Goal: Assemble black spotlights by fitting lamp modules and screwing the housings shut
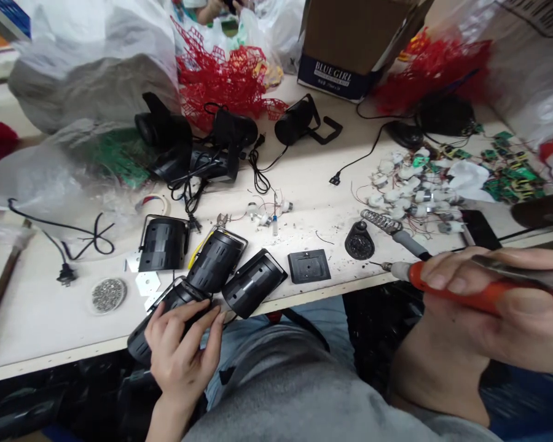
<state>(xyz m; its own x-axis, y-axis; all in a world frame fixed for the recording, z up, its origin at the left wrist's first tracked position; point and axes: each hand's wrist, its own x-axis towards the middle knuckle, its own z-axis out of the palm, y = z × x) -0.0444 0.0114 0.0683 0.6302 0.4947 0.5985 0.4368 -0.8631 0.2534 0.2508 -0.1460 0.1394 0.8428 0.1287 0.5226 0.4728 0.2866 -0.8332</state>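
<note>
A black lamp can (141, 339) lies tilted over the near edge of the bench (304, 178). The left hand (182, 347) has its fingers on the can's upper end; whether they grip it cannot be told. The right hand (502, 304) is closed around an orange screwdriver (482, 297), its tip by the near edge. Beside the can stand three similar cans (215, 261), then a square plate (309, 267). A dish of screws (107, 296) sits toward the near left corner; green circuit boards (518, 175) lie toward the right edge.
</note>
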